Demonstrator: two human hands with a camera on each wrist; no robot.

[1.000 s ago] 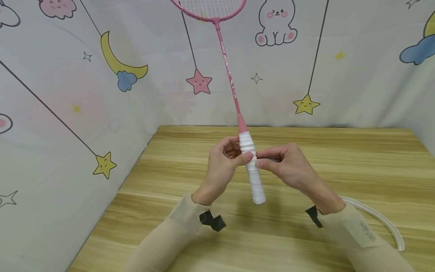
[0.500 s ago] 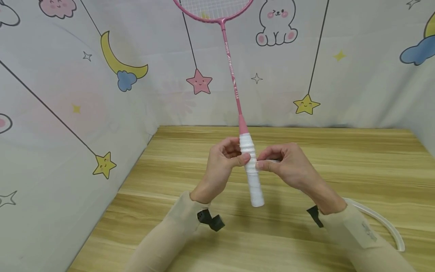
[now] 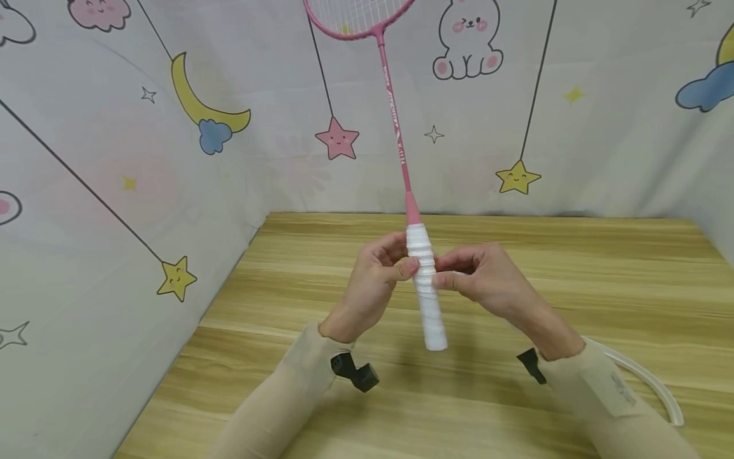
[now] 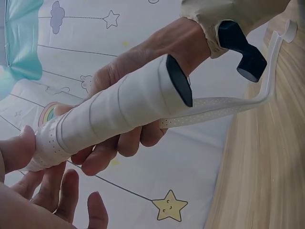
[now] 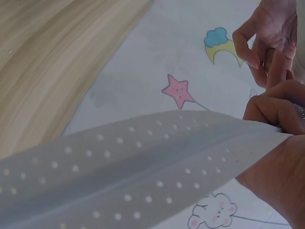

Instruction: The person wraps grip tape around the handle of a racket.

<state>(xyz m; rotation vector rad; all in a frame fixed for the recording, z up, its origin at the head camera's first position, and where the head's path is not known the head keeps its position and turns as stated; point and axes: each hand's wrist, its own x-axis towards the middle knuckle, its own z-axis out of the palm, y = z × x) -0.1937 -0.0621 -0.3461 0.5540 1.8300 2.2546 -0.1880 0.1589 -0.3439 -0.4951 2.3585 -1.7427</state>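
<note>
A pink badminton racket (image 3: 392,115) is held up at a tilt, head at the top, over the wooden table. Its white handle (image 3: 431,319) has perforated overgrip tape wound over the upper part; the lower part looks smoother. My left hand (image 3: 369,280) grips the wrapped part, thumb in front and fingers behind. Close on its right, my right hand (image 3: 493,277) pinches the loose overgrip tape (image 5: 157,157) against the handle's side. In the left wrist view the tape (image 4: 214,107) trails from the right hand (image 4: 138,62) past the dark butt cap (image 4: 179,81).
The tape's free end (image 3: 654,382) lies on the wooden table (image 3: 287,408) beside the right forearm. A printed cloth backdrop (image 3: 390,178) with stars and moons stands behind and to the left. Each wrist carries a black camera mount (image 3: 355,373).
The racket has swung slightly, its shaft shifting right and standing a little more upright. Both hands keep their hold on handle and tape, with only small shifts.
</note>
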